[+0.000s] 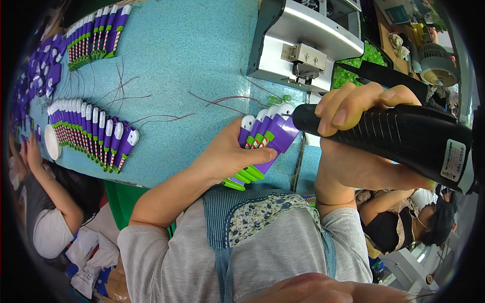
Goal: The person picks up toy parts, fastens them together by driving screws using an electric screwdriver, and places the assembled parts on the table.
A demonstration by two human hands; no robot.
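My left hand is closed round a fanned bunch of purple plastic pieces with white rounded ends, green lower parts and red-and-white striped sections. Thin dark red wires trail from their white ends. A black electric screwdriver lies in the grip of my right hand, fingers wrapped over its body. Its bit points left and meets or nearly meets the white end of the rightmost piece; whether it touches a screw is too small to tell.
Rows of similar pieces lie on the blue tabletop, with a second group farther back. A silver machine stands ahead, beside green parts. A white round lid or dish sits at left. Other people work at both sides.
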